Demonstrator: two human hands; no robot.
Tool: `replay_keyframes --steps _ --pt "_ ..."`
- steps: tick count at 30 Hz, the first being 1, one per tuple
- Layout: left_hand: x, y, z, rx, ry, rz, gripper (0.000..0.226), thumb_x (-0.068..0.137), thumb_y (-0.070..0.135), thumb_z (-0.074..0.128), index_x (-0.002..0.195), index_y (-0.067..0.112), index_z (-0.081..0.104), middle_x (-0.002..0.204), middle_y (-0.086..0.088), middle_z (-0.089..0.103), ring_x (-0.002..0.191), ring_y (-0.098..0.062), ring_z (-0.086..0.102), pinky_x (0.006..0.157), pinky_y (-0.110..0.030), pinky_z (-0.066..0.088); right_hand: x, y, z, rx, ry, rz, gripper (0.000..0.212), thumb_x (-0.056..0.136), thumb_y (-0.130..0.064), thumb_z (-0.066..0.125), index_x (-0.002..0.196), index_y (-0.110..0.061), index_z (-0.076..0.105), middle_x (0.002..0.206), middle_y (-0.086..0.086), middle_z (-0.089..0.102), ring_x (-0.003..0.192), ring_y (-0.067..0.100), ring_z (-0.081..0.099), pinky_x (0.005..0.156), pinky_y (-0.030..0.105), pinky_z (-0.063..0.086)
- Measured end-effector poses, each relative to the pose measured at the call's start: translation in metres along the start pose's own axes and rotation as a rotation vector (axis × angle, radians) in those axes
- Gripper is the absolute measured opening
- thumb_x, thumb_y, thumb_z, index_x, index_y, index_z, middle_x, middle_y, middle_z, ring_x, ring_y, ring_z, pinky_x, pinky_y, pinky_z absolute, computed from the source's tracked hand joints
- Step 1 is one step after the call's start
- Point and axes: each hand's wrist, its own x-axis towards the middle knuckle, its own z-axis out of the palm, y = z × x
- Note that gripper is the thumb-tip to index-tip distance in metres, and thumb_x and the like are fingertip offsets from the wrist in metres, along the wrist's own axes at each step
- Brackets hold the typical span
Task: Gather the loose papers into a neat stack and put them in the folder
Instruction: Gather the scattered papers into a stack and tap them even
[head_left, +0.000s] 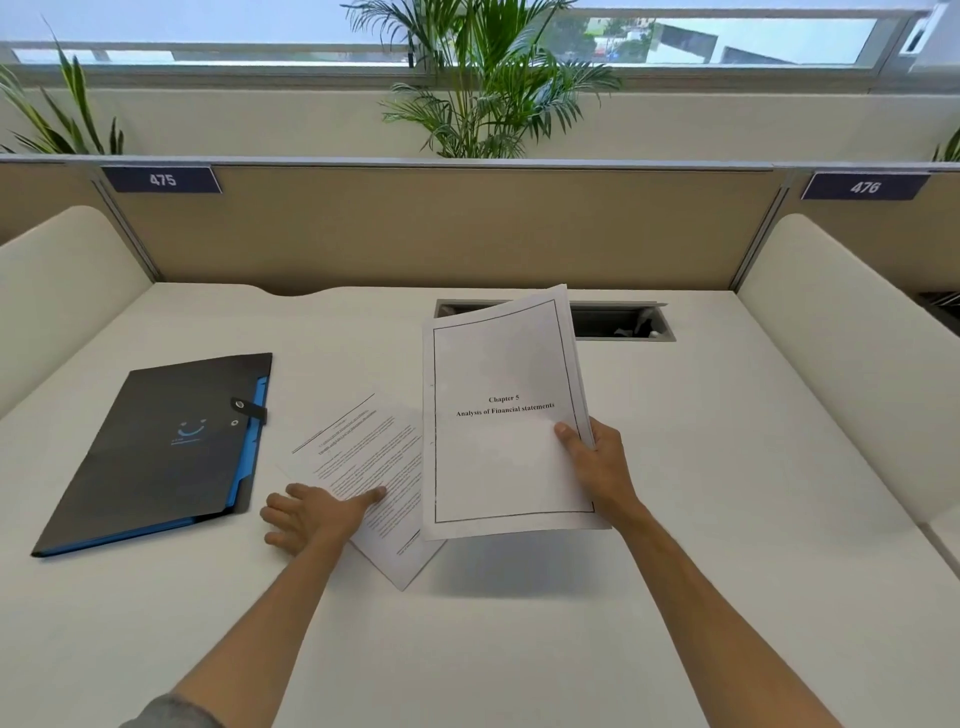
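Fingers of the right hand (597, 462) are pinched on the lifted papers (506, 415) at their four o'clock edge, while the left hand (311, 514) is spread flat on a loose sheet (369, 467) lying on the desk (727, 467). Gathering is judged underway; next that sheet must be lifted, squared with the rest, and carried to the closed folder (156, 452) at nine o'clock.

The folder (156, 447) is showing matte black with bright blue edging and a small blue smile mark, the papers (506, 415) are showing white with black print and a thin black border, and the desk (727, 441) is looking cream under a beige partition (441, 228).
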Motion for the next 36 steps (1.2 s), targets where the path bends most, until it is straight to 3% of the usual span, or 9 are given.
replay_keyframes --steps 10,15,18,20,22,24,28,32,36 --pt "-0.004 0.019 -0.008 -0.099 -0.1 -0.006 0.099 0.061 0.047 0.087 0.133 0.002 0.034 0.138 -0.022 0.031 0.128 -0.035 0.03 0.104 -0.047 0.03 -0.005 -0.001 0.003 0.019 -0.011 -0.005 0.016 0.097 -0.022 0.059 0.103 -0.015 0.072 0.097 0.002 0.076 0.092 0.023 0.072 0.085 0.043 0.058" --pt "-0.012 0.021 -0.005 -0.326 -0.117 0.156 0.088 0.075 0.015 0.081 0.144 0.011 0.026 0.13 -0.02 0.053 0.118 -0.04 0.051 0.093 -0.049 0.047 -0.005 -0.003 0.001 0.024 -0.015 -0.009 0.016 0.097 -0.022 0.059 0.1 -0.015 0.072 0.095 0.002 0.076 0.088 0.022 0.072 0.083 0.043 0.058" --pt "-0.017 0.022 -0.002 -0.522 -0.138 0.156 0.088 0.079 0.003 0.074 0.149 0.014 0.021 0.131 -0.021 0.055 0.116 -0.04 0.055 0.091 -0.045 0.048 -0.005 -0.006 0.001 0.035 -0.022 -0.012 0.015 0.097 -0.021 0.059 0.101 -0.016 0.072 0.095 0.001 0.076 0.088 0.02 0.072 0.082 0.041 0.059" --pt "-0.017 0.022 0.0 -0.654 -0.152 0.151 0.072 0.078 0.001 0.074 0.141 0.01 0.039 0.131 -0.02 0.057 0.113 -0.036 0.057 0.089 -0.04 0.048 -0.006 -0.007 0.0 0.039 -0.027 -0.006 0.015 0.097 -0.022 0.059 0.102 -0.017 0.072 0.096 0.001 0.076 0.09 0.021 0.072 0.082 0.04 0.059" --pt "-0.017 0.021 0.001 -0.735 -0.2 0.194 0.034 0.082 0.003 0.071 0.113 0.014 0.062 0.118 -0.016 0.068 0.091 -0.027 0.065 0.076 -0.031 0.053 -0.006 -0.007 0.0 0.042 -0.045 -0.003 0.015 0.096 -0.023 0.059 0.104 -0.018 0.072 0.098 -0.001 0.076 0.091 0.02 0.073 0.081 0.038 0.059" --pt "-0.017 0.022 -0.001 -0.794 -0.271 0.258 0.016 0.089 0.007 0.064 0.101 0.018 0.066 0.109 -0.013 0.071 0.081 -0.022 0.067 0.071 -0.032 0.055 -0.007 -0.007 0.001 0.058 -0.068 -0.003 0.016 0.096 -0.024 0.06 0.106 -0.019 0.071 0.098 -0.002 0.077 0.09 0.018 0.073 0.079 0.036 0.059" --pt "-0.021 0.034 -0.011 -0.885 -0.401 0.36 0.019 0.096 0.014 0.057 0.113 0.016 0.064 0.106 -0.004 0.071 0.089 -0.022 0.069 0.069 -0.032 0.056 -0.009 -0.012 0.005 0.119 -0.11 0.018 0.016 0.095 -0.023 0.061 0.106 -0.019 0.072 0.096 -0.002 0.078 0.086 0.015 0.074 0.071 0.03 0.058" --pt "-0.032 0.05 -0.03 -0.951 -0.524 0.419 0.017 0.09 0.02 0.063 0.103 0.026 0.073 0.097 0.003 0.077 0.089 -0.02 0.072 0.069 -0.031 0.057 -0.009 -0.017 0.01 0.18 -0.142 0.056 0.014 0.094 -0.024 0.064 0.104 -0.021 0.073 0.096 -0.003 0.078 0.086 0.016 0.075 0.067 0.026 0.057" --pt "-0.041 0.062 -0.046 -1.01 -0.703 0.463 0.028 0.09 0.009 0.057 0.099 0.029 0.075 0.1 -0.001 0.077 0.087 -0.021 0.074 0.064 -0.03 0.058 -0.008 -0.022 0.012 0.215 -0.147 0.06 0.014 0.093 -0.023 0.065 0.105 -0.022 0.073 0.1 -0.002 0.078 0.091 0.019 0.075 0.075 0.034 0.06"
